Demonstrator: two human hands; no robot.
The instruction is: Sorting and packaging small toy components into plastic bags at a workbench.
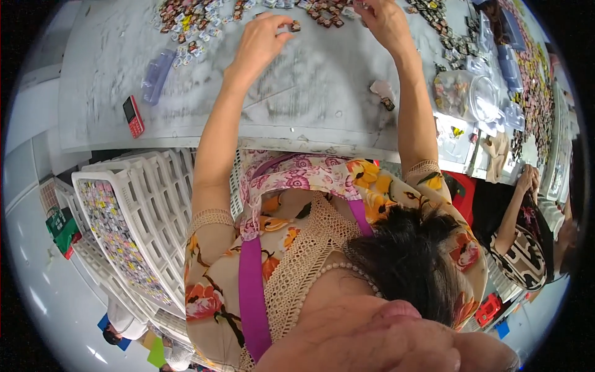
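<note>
The person's left hand [259, 38] is narrow, thumb and forefinger at a small dark piece [295, 26] on its right side; from here I can't tell whether they grip it. The right hand [385, 26] is curled at the view's upper edge, and what its fingertips hold I can't make out. Between the hands, on the tabletop [322, 74], lie more dark pieces [326, 13]. Left of the left hand sits a mixed heap [180, 18], with a clear box [158, 76] and red phone [133, 117] nearer the body.
</note>
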